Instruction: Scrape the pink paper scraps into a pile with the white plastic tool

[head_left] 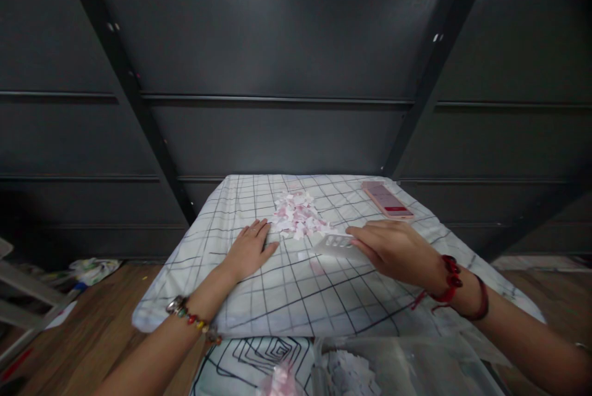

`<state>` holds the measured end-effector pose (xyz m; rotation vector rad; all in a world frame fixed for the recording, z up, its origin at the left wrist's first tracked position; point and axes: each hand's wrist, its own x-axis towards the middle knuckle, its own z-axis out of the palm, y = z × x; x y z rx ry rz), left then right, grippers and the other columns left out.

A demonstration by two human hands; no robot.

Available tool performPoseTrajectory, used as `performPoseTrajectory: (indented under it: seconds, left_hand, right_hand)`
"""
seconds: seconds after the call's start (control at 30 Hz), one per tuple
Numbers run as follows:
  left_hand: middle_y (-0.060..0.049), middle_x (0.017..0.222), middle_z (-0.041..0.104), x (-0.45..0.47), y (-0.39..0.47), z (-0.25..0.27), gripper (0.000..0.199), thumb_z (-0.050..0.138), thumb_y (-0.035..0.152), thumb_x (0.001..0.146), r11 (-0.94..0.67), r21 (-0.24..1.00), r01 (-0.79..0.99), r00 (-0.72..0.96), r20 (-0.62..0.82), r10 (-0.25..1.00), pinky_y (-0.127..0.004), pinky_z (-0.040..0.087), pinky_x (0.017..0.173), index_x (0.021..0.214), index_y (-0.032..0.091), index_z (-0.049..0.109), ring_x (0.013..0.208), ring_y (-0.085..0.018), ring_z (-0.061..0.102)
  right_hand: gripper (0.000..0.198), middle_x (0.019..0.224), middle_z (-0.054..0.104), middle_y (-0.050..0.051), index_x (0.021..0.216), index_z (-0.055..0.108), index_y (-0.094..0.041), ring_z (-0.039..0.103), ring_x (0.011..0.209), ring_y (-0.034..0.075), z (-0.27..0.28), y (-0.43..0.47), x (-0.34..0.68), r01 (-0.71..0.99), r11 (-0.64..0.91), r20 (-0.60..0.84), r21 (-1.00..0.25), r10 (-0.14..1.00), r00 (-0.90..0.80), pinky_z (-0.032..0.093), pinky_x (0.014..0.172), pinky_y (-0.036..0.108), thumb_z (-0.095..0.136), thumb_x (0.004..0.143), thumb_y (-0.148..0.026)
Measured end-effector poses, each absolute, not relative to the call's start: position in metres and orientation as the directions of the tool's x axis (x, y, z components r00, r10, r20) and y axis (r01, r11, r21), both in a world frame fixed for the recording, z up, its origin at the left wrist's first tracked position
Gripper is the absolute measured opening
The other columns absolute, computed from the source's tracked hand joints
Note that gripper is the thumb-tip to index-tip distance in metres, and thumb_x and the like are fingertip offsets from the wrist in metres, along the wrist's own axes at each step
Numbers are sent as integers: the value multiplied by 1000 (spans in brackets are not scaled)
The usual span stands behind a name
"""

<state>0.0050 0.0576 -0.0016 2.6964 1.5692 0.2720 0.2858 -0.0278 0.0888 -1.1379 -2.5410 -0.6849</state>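
Note:
A loose pile of torn white and pink paper scraps [298, 214] lies on a white cloth with a dark grid pattern. My left hand [250, 248] rests palm down on the cloth at the pile's left edge, fingers stretched out and holding nothing. From the right, my right hand [393, 251] grips a flat white slotted plastic piece [340, 243] by its right end. This piece is tilted, with its left end close to the near side of the pile. A few stray scraps [317, 268] lie nearer to me.
A phone [387, 200] lies at the far right of the covered table [277, 303]. In front stands a clear plastic box [416, 365] with paper scraps inside, beside a pink plastic bag [281, 380]. Dark metal panels [277, 137] rise behind the table.

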Motion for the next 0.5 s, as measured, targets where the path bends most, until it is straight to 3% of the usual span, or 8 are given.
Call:
performPoseTrajectory:
  seconds: [0.37,0.5]
  left_hand:
    - [-15,139,34,5,57,-2,56,33,44,91,-513,118,850,497,141,856,-43,23,103,134,8,32,129,-28,26]
    - [-15,139,33,5,56,0,54,35,43,91,-518,126,846,500,150,853,-44,23,103,135,12,30,129,-29,26]
  right_hand:
    - [24,60,61,2,83,61,-15,52,56,12,88,-23,273,730,587,471,352,563,-679,32,54,26,37,87,-21]
    - [26,64,63,4,81,61,-15,55,59,13,87,-16,281,771,519,445,370,630,-637,32,56,26,36,87,-21]
